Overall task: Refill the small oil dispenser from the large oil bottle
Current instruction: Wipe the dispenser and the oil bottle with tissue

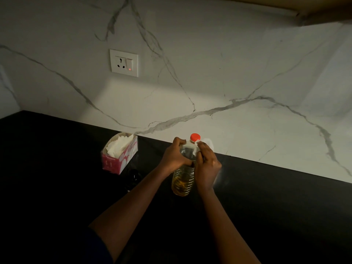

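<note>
The large oil bottle (183,180) stands upright on the black counter (266,197). It is clear plastic with a red cap (195,137), a white handle near the neck, and yellow oil in its lower part. My left hand (174,155) is wrapped around the bottle's left shoulder. My right hand (206,166) grips its right side, fingers at the handle. A small dark object (134,177), possibly the small oil dispenser, sits on the counter left of the bottle; it is too dim to make out.
A pink tissue box (120,153) with white tissues stands at the back left of the counter. A marble backsplash rises behind, with a wall socket (124,62) whose red light is on. A cabinet underside shows at the top right.
</note>
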